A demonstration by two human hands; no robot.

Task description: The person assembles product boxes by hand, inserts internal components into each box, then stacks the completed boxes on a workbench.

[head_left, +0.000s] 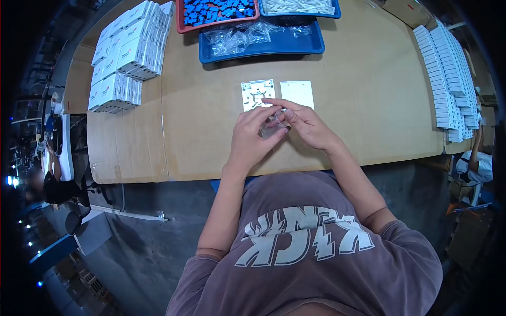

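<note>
Small clear plastic bag (271, 127): between the hands, contents unclear.
Left hand (247, 131): curled, thumb and fingers gripping the bag.
Right hand (314, 129): pinching its upper edge — light, even tension should serve best.
White square fitted base (253, 89), plain white square plate (297, 92): side by side, beyond.
Blue plastic tray (311, 45): farther.

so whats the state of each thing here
clear plastic: held between left grip and right grip
detailed white panel: lying flat, partly hidden
plain white panel: lying flat
red tray: holding blue parts
front blue tray: partly filled
rear blue tray: holding white parts
left boxes: stacked
right white items: stacked
</note>
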